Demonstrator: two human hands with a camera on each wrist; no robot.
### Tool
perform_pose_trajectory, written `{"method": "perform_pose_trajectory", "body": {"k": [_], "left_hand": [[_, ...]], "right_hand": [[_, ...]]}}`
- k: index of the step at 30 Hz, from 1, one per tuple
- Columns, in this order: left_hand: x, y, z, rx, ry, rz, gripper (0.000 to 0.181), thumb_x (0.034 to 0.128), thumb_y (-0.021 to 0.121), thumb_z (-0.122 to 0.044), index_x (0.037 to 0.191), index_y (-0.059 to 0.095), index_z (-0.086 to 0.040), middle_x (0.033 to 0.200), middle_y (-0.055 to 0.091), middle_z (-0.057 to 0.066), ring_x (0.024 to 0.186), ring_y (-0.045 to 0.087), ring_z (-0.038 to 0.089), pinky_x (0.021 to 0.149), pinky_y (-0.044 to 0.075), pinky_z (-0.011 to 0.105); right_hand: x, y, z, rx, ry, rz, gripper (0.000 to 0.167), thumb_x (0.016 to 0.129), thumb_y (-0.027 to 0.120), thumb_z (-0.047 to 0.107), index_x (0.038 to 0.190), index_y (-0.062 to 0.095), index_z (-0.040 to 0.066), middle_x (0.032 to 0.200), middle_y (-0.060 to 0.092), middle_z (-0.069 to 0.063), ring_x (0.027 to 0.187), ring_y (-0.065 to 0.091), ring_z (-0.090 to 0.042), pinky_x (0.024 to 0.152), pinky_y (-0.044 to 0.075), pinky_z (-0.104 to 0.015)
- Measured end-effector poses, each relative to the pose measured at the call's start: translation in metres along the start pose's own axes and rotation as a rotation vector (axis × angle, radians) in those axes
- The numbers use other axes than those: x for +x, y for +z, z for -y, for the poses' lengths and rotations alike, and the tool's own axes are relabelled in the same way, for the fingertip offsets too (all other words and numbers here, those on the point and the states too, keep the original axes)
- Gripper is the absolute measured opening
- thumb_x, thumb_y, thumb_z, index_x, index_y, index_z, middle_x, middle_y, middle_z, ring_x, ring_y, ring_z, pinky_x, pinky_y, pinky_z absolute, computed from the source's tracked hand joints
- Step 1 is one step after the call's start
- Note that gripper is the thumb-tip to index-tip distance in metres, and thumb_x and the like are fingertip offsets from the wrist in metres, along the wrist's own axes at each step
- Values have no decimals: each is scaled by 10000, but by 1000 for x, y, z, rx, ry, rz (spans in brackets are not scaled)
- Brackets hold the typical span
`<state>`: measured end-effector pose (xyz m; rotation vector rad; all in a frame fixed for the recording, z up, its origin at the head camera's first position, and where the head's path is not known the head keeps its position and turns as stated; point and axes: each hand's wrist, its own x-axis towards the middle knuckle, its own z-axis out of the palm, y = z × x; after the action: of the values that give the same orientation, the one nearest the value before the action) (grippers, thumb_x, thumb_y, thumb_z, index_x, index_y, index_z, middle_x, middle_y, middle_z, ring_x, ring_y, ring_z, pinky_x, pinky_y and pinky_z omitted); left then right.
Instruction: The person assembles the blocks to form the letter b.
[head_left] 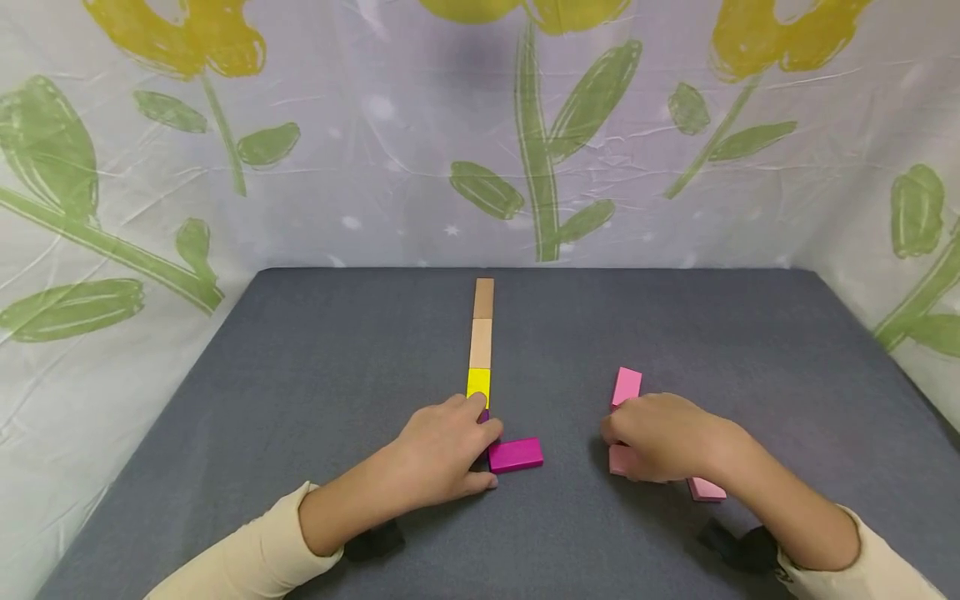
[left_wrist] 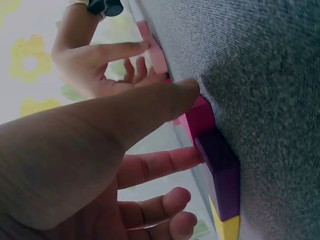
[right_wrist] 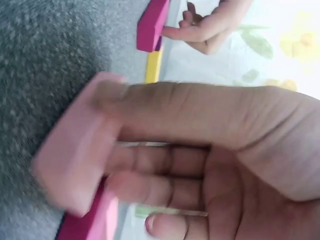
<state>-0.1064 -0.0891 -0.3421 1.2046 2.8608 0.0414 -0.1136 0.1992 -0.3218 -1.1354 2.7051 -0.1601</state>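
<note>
In the head view, my left hand point(head_left: 446, 450) is at the near end of a row of blocks. Its fingertips touch the purple block point(left_wrist: 225, 182), largely covered from above, while the thumb lies beside the magenta block point(head_left: 516, 455), which points right from the row. My right hand point(head_left: 667, 433) pinches a light pink block point(right_wrist: 70, 145) between thumb and fingers; it looks blurred and tilted in the right wrist view. A pink block point(head_left: 627, 385) lies just beyond that hand, and another pink block point(head_left: 707, 490) shows partly under the wrist.
Beyond the left hand, the row continues with a yellow block point(head_left: 478, 383) and two wood-toned blocks, one pale point(head_left: 481, 343) and one tan point(head_left: 483, 298). A dark grey cloth surface point(head_left: 360, 350) lies beneath. Flower-patterned white sheeting point(head_left: 375, 167) surrounds the back and sides.
</note>
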Motion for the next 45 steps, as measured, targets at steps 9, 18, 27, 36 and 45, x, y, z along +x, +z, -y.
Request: {"method": "perform_pose_trajectory", "body": {"k": [9, 18, 27, 36, 45], "left_hand": [[1, 0, 5, -27, -20, -16, 747, 689, 830, -650, 1183, 667, -114, 1072, 526, 60, 882, 471, 175, 636, 426, 280], [3, -1, 10, -54, -50, 10, 989, 652, 815, -706, 1394, 561, -103, 1419, 480, 182, 1210, 496, 319, 874, 498, 459], [2, 1, 12, -56, -58, 34, 973, 663, 815, -697, 1393, 571, -101, 1419, 486, 179, 1216, 491, 314, 865, 499, 458], [4, 1, 12, -52, -64, 78, 975, 671, 800, -708, 1409, 566, -116, 1458, 464, 173, 1212, 478, 297, 843, 488, 425], [4, 2, 13, -20, -65, 73, 956, 674, 807, -690, 1407, 570, -123, 1444, 473, 166, 1189, 487, 291, 817, 498, 409]], "right_hand": [[32, -3, -9, 111, -126, -31, 207, 875, 674, 46, 715, 614, 161, 590, 375, 153, 533, 308, 13, 500, 282, -222], [72, -9, -20, 92, -67, 43, 195, 938, 688, 72, 1120, 744, 28, 978, 733, -52, 736, 640, -111, 731, 555, -352], [108, -15, -17, 74, 34, 69, 40, 890, 673, 17, 867, 698, 39, 677, 515, 16, 584, 439, -119, 547, 375, -249], [132, -16, -20, 86, 44, 46, 52, 899, 696, 51, 853, 719, 43, 682, 559, 6, 597, 479, -140, 570, 406, -254], [147, -17, -18, 124, 8, 30, 91, 918, 699, 116, 854, 714, 54, 704, 579, 4, 607, 493, -133, 579, 415, -254]]}}
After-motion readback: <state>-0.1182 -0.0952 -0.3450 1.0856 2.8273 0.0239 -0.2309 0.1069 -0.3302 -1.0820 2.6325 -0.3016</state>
